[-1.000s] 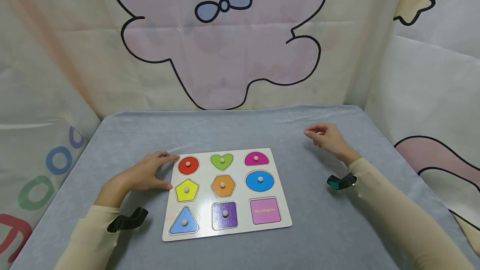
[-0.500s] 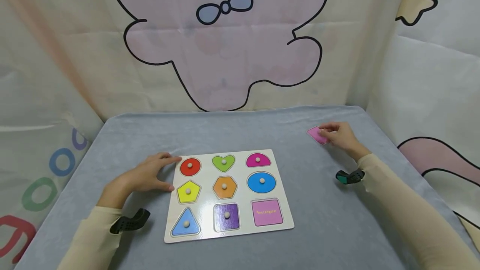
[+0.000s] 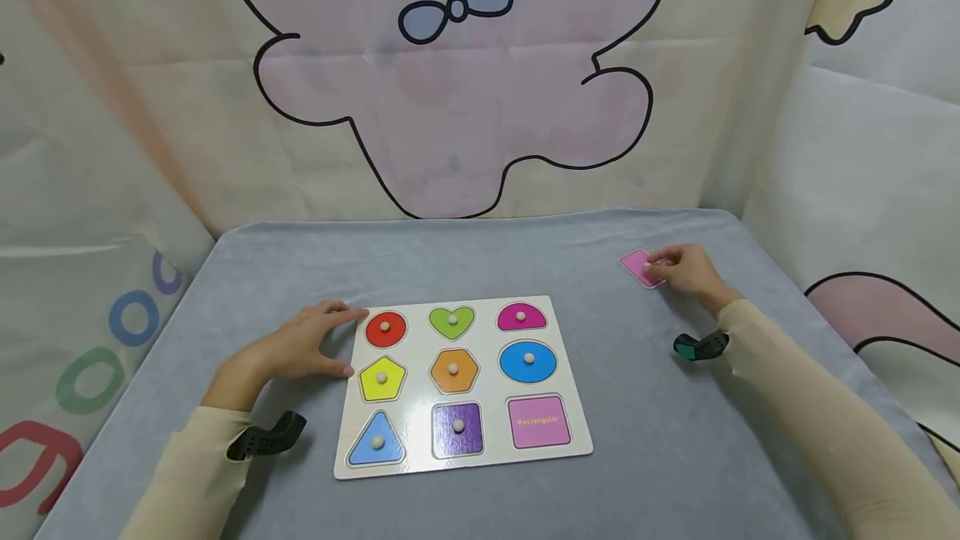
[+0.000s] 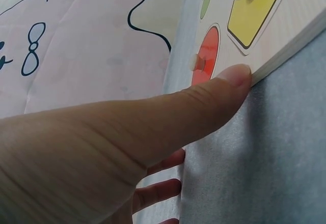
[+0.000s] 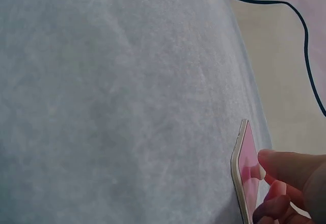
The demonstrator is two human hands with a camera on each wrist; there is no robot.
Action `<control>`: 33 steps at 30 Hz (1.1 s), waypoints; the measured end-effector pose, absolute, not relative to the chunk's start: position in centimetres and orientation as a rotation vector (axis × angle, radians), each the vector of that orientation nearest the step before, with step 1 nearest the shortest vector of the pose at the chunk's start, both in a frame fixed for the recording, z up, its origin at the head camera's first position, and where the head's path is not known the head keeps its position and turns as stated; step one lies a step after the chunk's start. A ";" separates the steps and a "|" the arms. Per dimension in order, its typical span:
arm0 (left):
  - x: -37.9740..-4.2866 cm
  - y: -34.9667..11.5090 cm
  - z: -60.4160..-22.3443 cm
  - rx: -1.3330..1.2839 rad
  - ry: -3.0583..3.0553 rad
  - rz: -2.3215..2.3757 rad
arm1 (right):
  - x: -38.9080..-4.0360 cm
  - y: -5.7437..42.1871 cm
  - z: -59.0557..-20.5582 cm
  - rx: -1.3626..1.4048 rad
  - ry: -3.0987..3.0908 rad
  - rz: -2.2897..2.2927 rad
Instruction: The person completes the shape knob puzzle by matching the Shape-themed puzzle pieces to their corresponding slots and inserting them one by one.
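Observation:
A white peg puzzle board [image 3: 417, 373] lies on the cloth, with knobbed shapes in its recesses. Its lower right recess, a pink rectangle marked "Rectangular" [image 3: 539, 422], holds no piece. My left hand [image 3: 296, 346] steadies the board's left side: the thumb touches the edge, and a fingertip is at the upper left corner. Far to the right, my right hand [image 3: 688, 275] pinches the small knob of a pink rectangle puzzle piece [image 3: 634, 263]. In the right wrist view, the knob [image 5: 261, 172] shows between thumb and fingers, partly hidden by them.
A grey-blue cloth [image 3: 480, 261] covers the table. Printed curtains [image 3: 450, 107] stand behind it and at both sides. Each wrist wears a black band, the left band [image 3: 267, 437] and the right band [image 3: 701, 347].
The pink piece, out of sight one second ago, now shows beside my right fingers, which have shifted slightly right. The view drifts a little. My left hand stays on the board.

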State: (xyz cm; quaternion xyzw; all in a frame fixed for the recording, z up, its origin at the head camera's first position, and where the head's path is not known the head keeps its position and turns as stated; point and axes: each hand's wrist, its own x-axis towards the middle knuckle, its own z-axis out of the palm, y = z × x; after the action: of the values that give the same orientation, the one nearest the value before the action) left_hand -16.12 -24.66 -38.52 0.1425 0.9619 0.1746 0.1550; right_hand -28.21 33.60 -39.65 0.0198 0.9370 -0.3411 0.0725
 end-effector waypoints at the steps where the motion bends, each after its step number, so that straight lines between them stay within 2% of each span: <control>1: -16.1 -24.7 -38.5 0.405 2.754 0.500 | -28.3 33.6 -39.7 0.077 2.802 -1.035; 19: -16.0 -24.8 -38.6 0.425 2.755 0.488 | -29.1 34.1 -40.3 0.296 2.623 -1.122; 33: -16.2 -24.5 -38.2 0.417 2.747 0.500 | -29.1 33.4 -39.1 0.296 2.631 -1.190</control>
State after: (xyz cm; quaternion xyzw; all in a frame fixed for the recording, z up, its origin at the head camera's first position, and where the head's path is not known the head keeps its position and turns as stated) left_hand -16.24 -24.47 -38.24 0.1460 0.9607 0.1748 0.1586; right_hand -29.09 33.41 -39.11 0.1014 0.8999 -0.4069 0.1194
